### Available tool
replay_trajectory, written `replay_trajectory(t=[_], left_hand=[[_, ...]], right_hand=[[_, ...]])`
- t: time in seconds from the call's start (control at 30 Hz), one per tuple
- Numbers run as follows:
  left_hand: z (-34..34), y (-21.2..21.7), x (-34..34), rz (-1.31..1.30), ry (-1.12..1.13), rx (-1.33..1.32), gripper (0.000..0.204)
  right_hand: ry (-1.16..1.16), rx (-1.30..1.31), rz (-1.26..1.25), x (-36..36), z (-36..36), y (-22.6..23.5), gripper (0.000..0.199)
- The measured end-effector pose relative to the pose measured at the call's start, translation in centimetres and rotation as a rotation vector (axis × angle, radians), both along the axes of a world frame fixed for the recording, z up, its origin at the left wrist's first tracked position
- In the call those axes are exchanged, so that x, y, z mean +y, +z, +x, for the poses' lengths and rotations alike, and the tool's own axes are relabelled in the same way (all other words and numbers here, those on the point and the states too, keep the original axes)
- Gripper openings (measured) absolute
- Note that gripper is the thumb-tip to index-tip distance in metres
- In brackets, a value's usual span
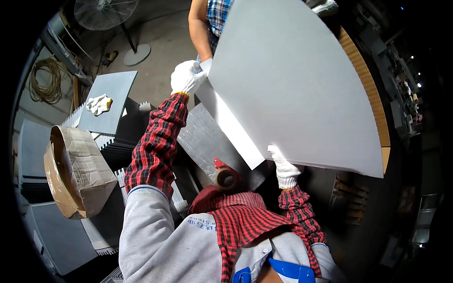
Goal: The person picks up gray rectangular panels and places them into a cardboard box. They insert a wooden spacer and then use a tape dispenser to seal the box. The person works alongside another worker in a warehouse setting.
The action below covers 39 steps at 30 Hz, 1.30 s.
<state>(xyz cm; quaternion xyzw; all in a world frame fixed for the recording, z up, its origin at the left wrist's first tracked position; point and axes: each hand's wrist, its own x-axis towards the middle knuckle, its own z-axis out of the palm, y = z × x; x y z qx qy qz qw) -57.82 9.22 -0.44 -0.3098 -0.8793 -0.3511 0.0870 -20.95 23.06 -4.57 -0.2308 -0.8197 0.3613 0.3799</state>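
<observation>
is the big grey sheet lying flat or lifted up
Lifted. The grey sheet is tilted up off the stack, with the left hand at its far corner and the right hand under its near edge.

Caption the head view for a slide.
Gloved left hand and right hand hold a large grey panel above a tape dispenser.

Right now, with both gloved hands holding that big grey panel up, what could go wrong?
The large grey panel is held only at its edges by the left hand and right hand, so it could tip or slip. The tape dispenser lies right beneath it and might get knocked. Another person's arm is close to the panel's far edge and could be struck.
</observation>
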Motion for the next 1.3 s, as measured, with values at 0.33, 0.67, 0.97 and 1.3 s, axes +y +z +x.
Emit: replay_trajectory(t=[0.33,0.67,0.97,1.3], left_hand=[[5.0,21.7,-0.1,0.893,-0.554,0.349,0.024],[8.5,25.9,1.4,0.573,-0.707,0.611,0.019],[5.9,24.3,3.8,0.474,-0.594,0.708,0.029],[3.6,18.6,2.9,0.777,-0.526,0.369,0.035]], right_hand=[[0.0,0.004,-0.05,-1.6,-0.6,4.2,0.034],[0.094,-0.081,-0.037,-1.6,-0.8,4.9,0.029],[-0.26,-0.134,0.813,3.2,0.4,6.6,0.051],[-0.078,-0.101,0.317,2.1,-0.9,6.1,0.063]])
